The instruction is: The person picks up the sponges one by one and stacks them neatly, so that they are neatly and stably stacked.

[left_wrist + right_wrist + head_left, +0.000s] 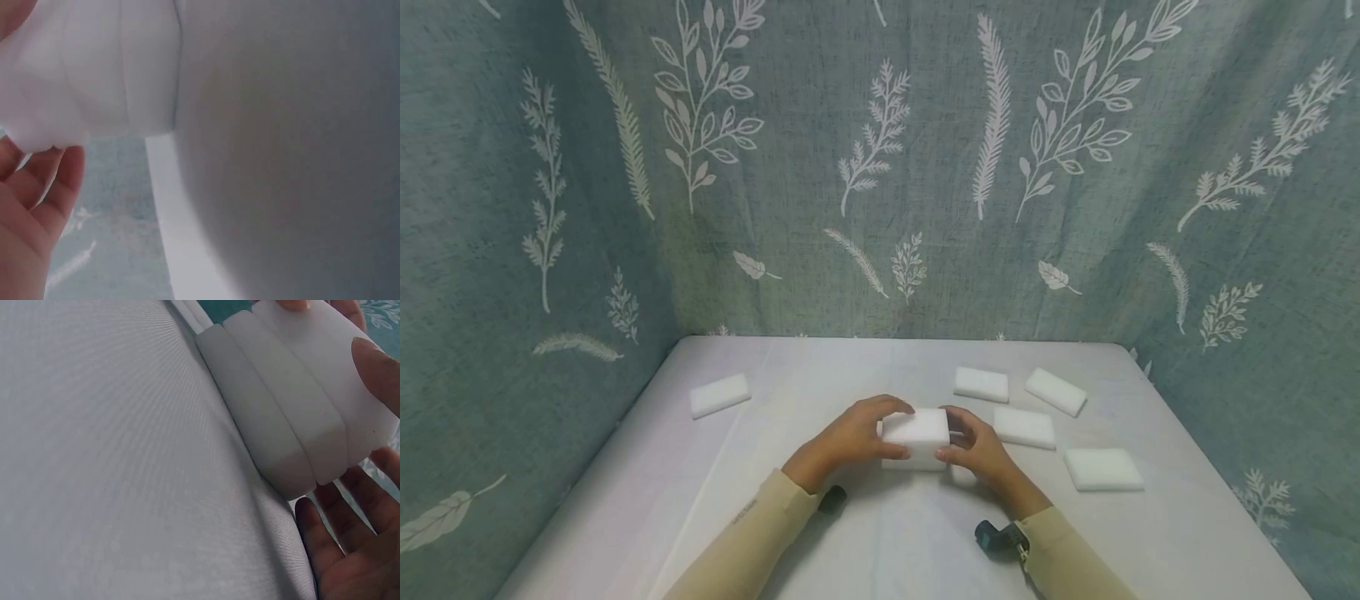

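In the middle of the white table, a stack of white sponge blocks lies between my two hands. My left hand grips its left end, thumb on the near side and fingers over the far side. My right hand holds the right end the same way, and its thumb presses the top layer in the right wrist view. Three layers of the stack show there, the lowest close on the table. From the left wrist, the stacked blocks fill the upper left, with fingertips at their edge.
One loose white sponge lies at the far left. Several more lie to the right, including one just beyond my right hand and one farther right. Leaf-patterned cloth walls the table's back and sides.
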